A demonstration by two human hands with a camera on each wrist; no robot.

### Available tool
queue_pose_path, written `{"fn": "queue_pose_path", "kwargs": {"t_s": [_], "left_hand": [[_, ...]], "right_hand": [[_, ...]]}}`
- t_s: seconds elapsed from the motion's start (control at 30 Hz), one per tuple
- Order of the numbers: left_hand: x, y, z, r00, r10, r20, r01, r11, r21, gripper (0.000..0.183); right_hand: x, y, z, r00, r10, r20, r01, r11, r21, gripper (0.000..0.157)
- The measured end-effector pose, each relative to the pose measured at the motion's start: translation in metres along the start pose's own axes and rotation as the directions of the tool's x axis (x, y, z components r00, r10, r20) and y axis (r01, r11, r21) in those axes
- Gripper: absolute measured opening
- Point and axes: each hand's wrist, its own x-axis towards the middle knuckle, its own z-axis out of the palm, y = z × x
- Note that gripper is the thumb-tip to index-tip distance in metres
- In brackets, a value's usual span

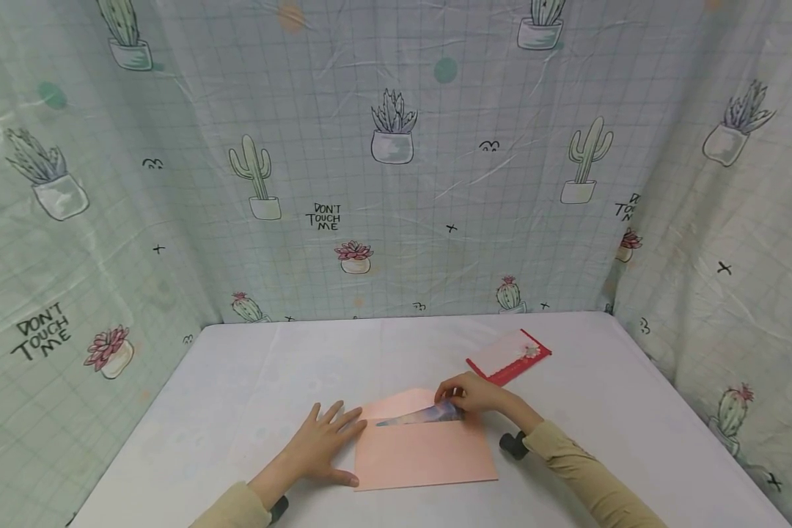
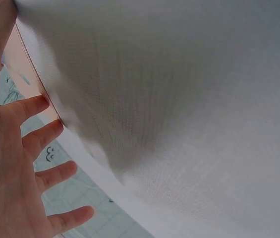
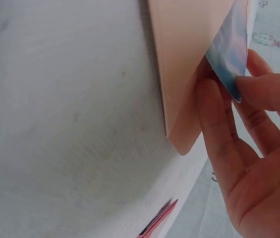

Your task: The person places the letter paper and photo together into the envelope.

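White tabletop (image 1: 237, 381): open room out to its left edge. Pink envelope (image 1: 427, 456): midway between the side edges. Left hand (image 1: 318, 445): fingers straight, spread, touching envelope's left side. Right hand (image 1: 471, 392): thumb and finger pinching blue card (image 1: 412, 419), partly inside envelope.

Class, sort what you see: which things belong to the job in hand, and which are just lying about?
Part of the job:
Peach envelope, its left edge touched by the left grip
Blue-purple card, partly inside it, pinched by the right grip

Just lying about:
Red-and-pink flat item with a flower, untouched on the tabletop
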Motion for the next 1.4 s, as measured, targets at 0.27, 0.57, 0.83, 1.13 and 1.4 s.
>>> {"fn": "queue_pose_path", "kwargs": {"t_s": [0.27,0.57,0.83,1.13,1.4], "left_hand": [[0.0,0.001,-0.004,1.0,-0.007,0.009,0.007,1.0,-0.002,0.089],[0.0,0.0,-0.003,1.0,-0.014,0.011,0.014,1.0,-0.016,0.09],[0.0,0.0,-0.003,1.0,-0.013,0.006,0.013,1.0,-0.009,0.09],[0.002,0.0,-0.004,1.0,-0.024,0.018,0.024,0.999,-0.029,0.09],[0.004,0.001,-0.004,0.999,-0.015,0.034,0.017,0.999,-0.034,0.091]], "right_hand": [[-0.001,0.001,-0.001,1.0,0.011,0.023,-0.011,1.0,-0.021,0.026],[-0.003,-0.003,0.001,1.0,0.01,0.026,-0.006,0.992,-0.128,0.014],[-0.007,-0.01,0.002,0.999,0.021,0.044,-0.014,0.987,-0.159,0.016],[-0.015,-0.009,0.001,0.996,0.082,0.047,-0.074,0.986,-0.147,0.025],[-0.02,-0.024,0.014,0.995,0.097,-0.015,-0.096,0.939,-0.329,0.012]]}}
